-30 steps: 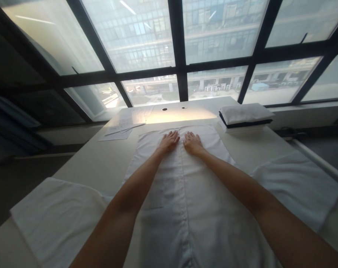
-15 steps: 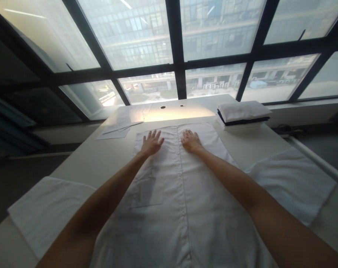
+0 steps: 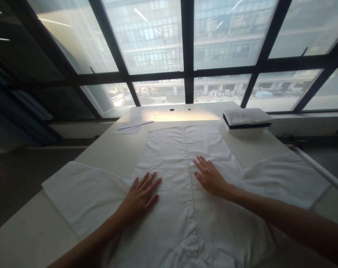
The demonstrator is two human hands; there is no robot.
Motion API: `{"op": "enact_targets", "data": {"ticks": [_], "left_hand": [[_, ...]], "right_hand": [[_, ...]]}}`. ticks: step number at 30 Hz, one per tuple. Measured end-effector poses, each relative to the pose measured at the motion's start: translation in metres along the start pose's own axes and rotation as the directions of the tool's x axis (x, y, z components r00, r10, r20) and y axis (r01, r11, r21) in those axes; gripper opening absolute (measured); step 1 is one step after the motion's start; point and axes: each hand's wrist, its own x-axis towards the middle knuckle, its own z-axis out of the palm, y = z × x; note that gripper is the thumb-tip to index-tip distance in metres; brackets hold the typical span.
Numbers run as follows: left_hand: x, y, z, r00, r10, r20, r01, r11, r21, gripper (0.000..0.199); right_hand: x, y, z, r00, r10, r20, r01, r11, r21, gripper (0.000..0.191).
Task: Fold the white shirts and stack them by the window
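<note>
A white buttoned garment (image 3: 169,219) lies spread over the table, its two sleeves stretched out to the left and right and its button strip running down the middle. Flat on its left half, beside the pocket, rests my left hand (image 3: 142,193), fingers spread. My right hand (image 3: 209,175) lies on the right half, close to the button strip, with its fingers apart. Neither hand grips the cloth. Near the bottom of the view the fabric is bunched and wrinkled.
Papers (image 3: 130,129) lie at the back left of the white table (image 3: 110,149). A folded stack of white and dark cloth (image 3: 247,117) sits at the back right. Windows stand behind the table. A pale rail (image 3: 319,167) runs along the right side.
Both hands have moved down the garment, towards me. The sleeves show more fully, and the cloth near the bottom is now more wrinkled. The camera view has shifted a little.
</note>
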Motion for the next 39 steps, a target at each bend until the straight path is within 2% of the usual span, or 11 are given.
{"op": "enact_targets", "data": {"ticks": [3,5,9,13,23,27,30,32,34,36,39], "left_hand": [[-0.023,0.007,-0.003,1.0,0.006,-0.013,-0.006,1.0,0.009,0.058],[-0.029,0.01,-0.004,1.0,-0.004,-0.019,0.004,1.0,0.008,0.058],[-0.027,0.01,0.0,1.0,-0.024,-0.015,0.024,1.0,0.002,0.058],[-0.01,0.003,0.003,0.999,-0.029,-0.023,0.029,1.0,0.004,0.057],[0.067,-0.033,0.008,0.998,-0.059,0.019,0.059,0.998,-0.01,0.057],[0.083,-0.04,0.006,0.998,-0.049,0.025,0.05,0.998,-0.037,0.056],[0.075,-0.027,-0.006,1.0,0.006,0.012,-0.005,0.996,-0.092,0.055],[0.063,-0.006,-0.019,0.99,0.14,-0.006,-0.138,0.974,-0.177,0.056],[0.047,0.021,-0.033,0.948,0.318,-0.001,-0.305,0.908,-0.286,0.059],[0.034,0.045,-0.045,0.886,0.462,0.035,-0.418,0.829,-0.371,0.063],[0.024,0.067,-0.053,0.836,0.544,0.078,-0.469,0.781,-0.413,0.06]], "right_hand": [[-0.056,0.007,0.002,0.998,0.026,-0.056,-0.03,0.998,-0.063,0.056],[-0.083,0.015,0.007,0.993,0.042,-0.106,-0.054,0.993,-0.107,0.057],[-0.106,0.028,0.02,0.985,0.081,-0.155,-0.109,0.978,-0.179,0.06],[-0.095,0.037,0.025,0.985,0.128,-0.112,-0.149,0.967,-0.205,0.062],[-0.019,0.061,0.007,0.985,0.17,-0.028,-0.173,0.968,-0.185,0.064],[-0.006,0.066,0.003,0.988,0.15,-0.033,-0.154,0.976,-0.157,0.062],[-0.008,0.064,-0.001,0.994,0.078,-0.082,-0.087,0.989,-0.118,0.058],[-0.017,0.058,-0.004,0.992,-0.029,-0.124,0.019,0.996,-0.084,0.055],[-0.032,0.049,-0.006,0.977,-0.161,-0.142,0.156,0.987,-0.044,0.053],[-0.051,0.041,-0.007,0.955,-0.271,-0.117,0.273,0.962,-0.001,0.051],[-0.077,0.037,-0.009,0.95,-0.307,-0.055,0.309,0.95,0.041,0.051]]}}
